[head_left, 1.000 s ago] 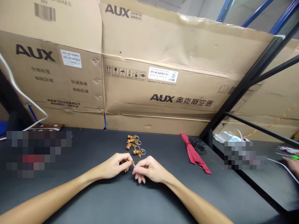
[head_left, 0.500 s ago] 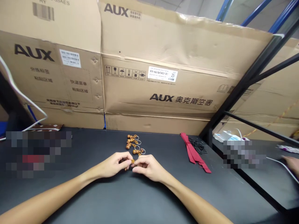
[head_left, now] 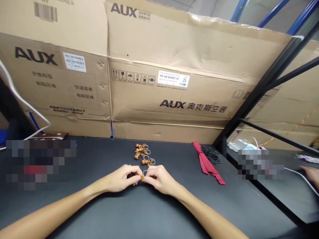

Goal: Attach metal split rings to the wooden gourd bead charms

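Near the back edge of the matte black table (head_left: 174, 205), the gourd beads (head_left: 141, 151) are glossy orange-brown, with pale silvery rings (head_left: 147, 157). Towards the right edge lie a deep red ribbon (head_left: 205, 162) and black loops (head_left: 211, 156). The small piece (head_left: 142, 177) near the middle looks amber, probably. Behind, tan cartons (head_left: 171, 39) carry black lettering and white labels (head_left: 173, 78).

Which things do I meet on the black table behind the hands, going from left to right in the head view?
Brown wooden gourd-shaped charms with metal rings → red fabric strips → small black loops
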`<action>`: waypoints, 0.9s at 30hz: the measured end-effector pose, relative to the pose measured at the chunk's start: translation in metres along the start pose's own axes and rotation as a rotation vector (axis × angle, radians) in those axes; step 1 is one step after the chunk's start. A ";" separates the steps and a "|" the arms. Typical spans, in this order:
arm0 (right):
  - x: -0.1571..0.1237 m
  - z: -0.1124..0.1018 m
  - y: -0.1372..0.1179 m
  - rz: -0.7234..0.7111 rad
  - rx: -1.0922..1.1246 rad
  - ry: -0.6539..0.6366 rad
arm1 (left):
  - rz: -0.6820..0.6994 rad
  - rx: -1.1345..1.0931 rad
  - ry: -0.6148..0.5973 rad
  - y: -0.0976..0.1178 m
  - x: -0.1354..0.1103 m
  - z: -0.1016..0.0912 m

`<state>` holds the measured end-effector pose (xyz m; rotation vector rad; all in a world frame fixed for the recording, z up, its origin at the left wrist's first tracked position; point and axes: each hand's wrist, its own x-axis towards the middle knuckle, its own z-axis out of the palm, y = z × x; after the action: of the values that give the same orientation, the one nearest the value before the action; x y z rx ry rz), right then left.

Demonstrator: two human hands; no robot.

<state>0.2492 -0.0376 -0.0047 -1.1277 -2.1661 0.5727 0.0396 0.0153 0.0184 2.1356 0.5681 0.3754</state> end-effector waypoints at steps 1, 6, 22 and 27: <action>0.000 -0.001 0.001 -0.020 -0.047 -0.004 | 0.001 0.019 0.013 -0.001 0.000 0.000; -0.002 -0.021 0.013 0.025 -0.378 0.026 | -0.045 0.274 0.307 -0.020 0.003 -0.008; -0.004 -0.031 0.040 0.099 -0.627 0.244 | 0.119 0.832 0.500 -0.032 0.001 -0.009; -0.001 -0.015 0.024 0.025 -0.396 0.134 | 0.222 0.746 0.352 -0.021 -0.001 0.007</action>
<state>0.2735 -0.0240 -0.0089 -1.3552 -2.2052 0.0712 0.0362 0.0206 -0.0026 2.8880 0.7526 0.7641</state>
